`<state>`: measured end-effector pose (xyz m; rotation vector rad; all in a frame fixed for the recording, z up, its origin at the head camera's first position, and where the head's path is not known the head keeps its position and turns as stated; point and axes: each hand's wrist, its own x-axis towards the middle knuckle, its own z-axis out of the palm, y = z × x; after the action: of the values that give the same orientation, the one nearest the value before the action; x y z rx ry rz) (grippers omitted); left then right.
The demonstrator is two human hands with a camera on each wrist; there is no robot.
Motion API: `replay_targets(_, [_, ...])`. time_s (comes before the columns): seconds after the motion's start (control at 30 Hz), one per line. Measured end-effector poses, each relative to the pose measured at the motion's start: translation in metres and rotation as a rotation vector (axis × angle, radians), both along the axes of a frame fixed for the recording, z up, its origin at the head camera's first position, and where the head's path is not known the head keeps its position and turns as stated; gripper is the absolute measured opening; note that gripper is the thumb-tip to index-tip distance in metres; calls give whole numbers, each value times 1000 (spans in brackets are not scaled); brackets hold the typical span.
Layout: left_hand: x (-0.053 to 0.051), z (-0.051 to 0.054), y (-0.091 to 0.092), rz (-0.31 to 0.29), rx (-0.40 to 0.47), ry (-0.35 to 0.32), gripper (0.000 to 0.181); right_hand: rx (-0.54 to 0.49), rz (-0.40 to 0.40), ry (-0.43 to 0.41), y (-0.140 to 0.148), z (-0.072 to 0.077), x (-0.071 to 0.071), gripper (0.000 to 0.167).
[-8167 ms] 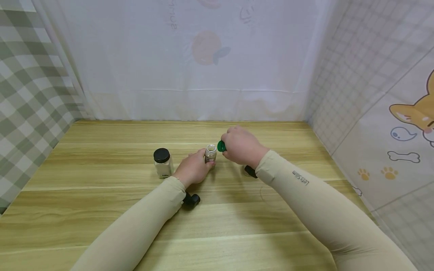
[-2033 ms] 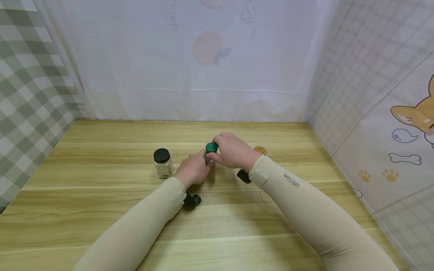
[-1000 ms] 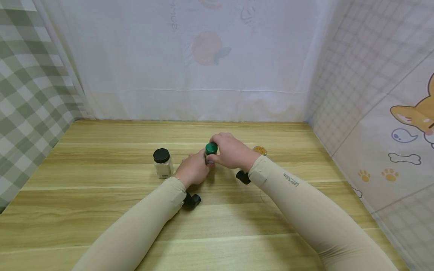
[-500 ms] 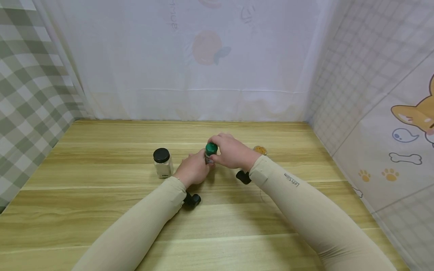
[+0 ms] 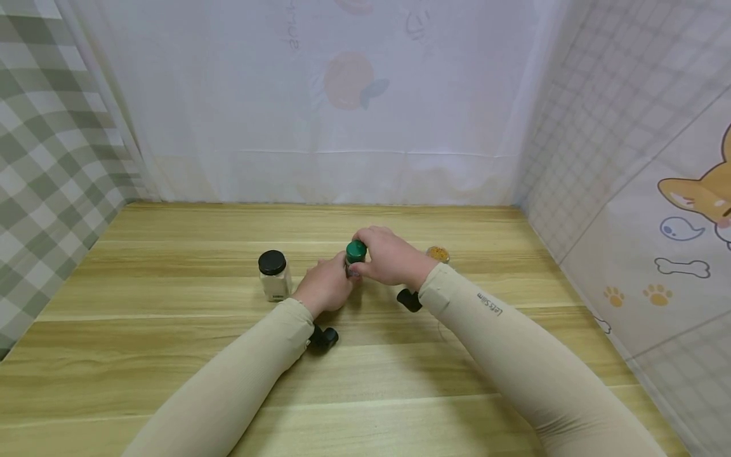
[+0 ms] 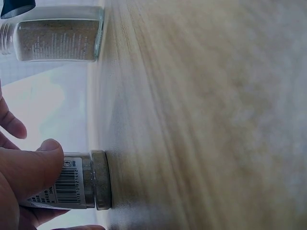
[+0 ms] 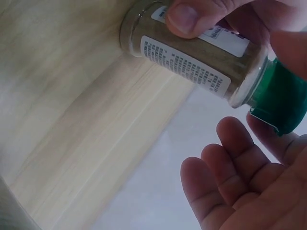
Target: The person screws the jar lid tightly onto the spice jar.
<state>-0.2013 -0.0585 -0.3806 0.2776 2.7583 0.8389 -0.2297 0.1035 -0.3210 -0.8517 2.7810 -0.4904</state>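
A small glass jar (image 7: 192,52) of brown powder with white labels stands upright on the table, a green cap (image 5: 356,251) on its mouth. My left hand (image 5: 327,284) grips the jar's body low down; the left wrist view shows the thumb beside the barcode label (image 6: 69,184). From the right, my right hand (image 5: 394,257) pinches the green cap between thumb and index finger, its other fingers (image 7: 233,136) loosely bent off the jar in the right wrist view.
A jar with a black lid (image 5: 272,262) stands left of my left hand. Beyond my right wrist is a container with orange contents (image 5: 438,254), mostly hidden by the arm. The left wrist view shows another glass jar (image 6: 57,40). Curtains border the wooden table (image 5: 188,254).
The green cap, earlier held apart to the right of the open jar, is on the jar's mouth. My right hand has come left with it; my left hand has stayed on the jar.
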Motion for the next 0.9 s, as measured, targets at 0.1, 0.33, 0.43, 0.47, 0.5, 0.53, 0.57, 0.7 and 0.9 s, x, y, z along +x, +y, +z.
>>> replay_targets(0.1, [0,-1,1,5,-4,-2,28,-17,11,-2,1,0,0,50])
replay_targets(0.33, [0,-1,1,14,5,-6,26,9,25,10,2,1,1,40])
replay_targets(0.43, [0,-1,0,15,11,-10,24,12,20,15,2,0,1,38])
replay_targets(0.47, [0,0,0,16,14,-11,23,11,17,16,2,0,1,37])
replay_targets(0.5, [1,0,0,18,16,-13,22,10,14,18,2,-1,1,36])
replay_targets(0.53, [1,0,0,19,18,-15,22,8,11,20,1,-1,1,36])
replay_targets(0.57, [1,0,0,22,20,-17,21,7,8,21,1,-1,0,35])
replay_targets(0.7, [1,0,1,23,19,-18,21,-4,-2,15,1,-1,0,38])
replay_targets(0.9, [0,0,1,4,5,-5,24,-27,14,7,2,0,-1,57])
